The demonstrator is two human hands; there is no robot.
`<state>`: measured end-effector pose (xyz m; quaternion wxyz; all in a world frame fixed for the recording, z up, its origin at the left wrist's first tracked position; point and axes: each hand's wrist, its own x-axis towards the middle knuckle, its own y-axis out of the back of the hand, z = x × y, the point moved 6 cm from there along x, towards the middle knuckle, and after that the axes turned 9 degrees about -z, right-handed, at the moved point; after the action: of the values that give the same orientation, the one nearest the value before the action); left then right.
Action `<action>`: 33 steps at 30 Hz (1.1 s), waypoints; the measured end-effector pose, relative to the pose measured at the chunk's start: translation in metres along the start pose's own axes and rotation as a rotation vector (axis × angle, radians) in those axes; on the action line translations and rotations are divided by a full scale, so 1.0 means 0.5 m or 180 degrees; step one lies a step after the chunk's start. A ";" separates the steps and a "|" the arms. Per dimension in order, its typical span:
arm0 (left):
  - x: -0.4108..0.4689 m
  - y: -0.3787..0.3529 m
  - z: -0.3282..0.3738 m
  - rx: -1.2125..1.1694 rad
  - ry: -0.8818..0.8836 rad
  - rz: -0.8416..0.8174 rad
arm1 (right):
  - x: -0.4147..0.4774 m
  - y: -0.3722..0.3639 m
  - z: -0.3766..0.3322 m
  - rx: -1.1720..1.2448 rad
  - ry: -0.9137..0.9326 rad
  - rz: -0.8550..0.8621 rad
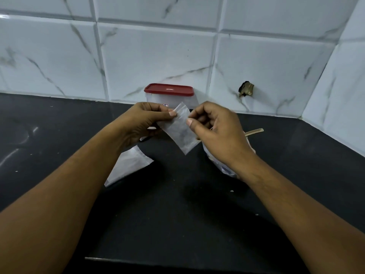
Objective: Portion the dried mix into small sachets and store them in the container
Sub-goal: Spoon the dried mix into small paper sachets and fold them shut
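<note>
A black desk [177,204] with a smooth, faintly glossy top fills the lower view, scattered with a few pale crumbs. Behind it rises a wall [154,56] of large white tiles with grey marble veining and bevelled edges; it turns a corner at the right. One tile has a ragged dark hole [246,89].

Against the wall stands the container [189,101], a clear rectangular plastic tub closed by a red lid [168,89] with rounded corners.

In front of it, raised above the desk, both hands hold a sachet [178,131]: a thin, translucent white rectangle, tilted, with a dim grey shadow inside. The left hand [142,123] pinches its upper corner between thumb and fingers [160,112]; the right hand [217,131] pinches the right edge, its other fingers curled in.

A second sachet [130,165] of the same filmy material lies flat under the left wrist. Beneath the right hand sits a crumpled white bag [223,167], with a pale wooden stick [254,131] behind it.
</note>
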<state>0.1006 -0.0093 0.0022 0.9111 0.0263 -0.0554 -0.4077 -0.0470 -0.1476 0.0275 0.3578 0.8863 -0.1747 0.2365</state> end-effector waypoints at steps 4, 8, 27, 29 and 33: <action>0.005 -0.034 -0.005 -0.0223 0.0040 -0.0208 | 0.002 -0.015 0.022 0.0119 -0.0327 -0.0143; 0.001 -0.074 0.000 -0.0490 -0.0029 -0.0339 | 0.000 -0.012 0.025 0.0357 -0.0419 -0.0106; -0.002 -0.084 0.016 -0.0943 -0.0447 -0.0173 | -0.001 -0.006 0.017 -0.0015 -0.0129 -0.0097; -0.001 -0.090 0.012 -0.0924 -0.0432 -0.0189 | -0.001 -0.006 0.023 0.0245 -0.0210 -0.0115; -0.004 -0.099 0.013 -0.0873 -0.0439 -0.0277 | 0.000 0.002 0.029 0.0594 -0.0280 0.0039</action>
<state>0.0618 -0.0408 0.0039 0.8817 -0.1240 -0.0604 -0.4513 -0.0431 -0.1589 0.0190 0.2643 0.9242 -0.1728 0.2147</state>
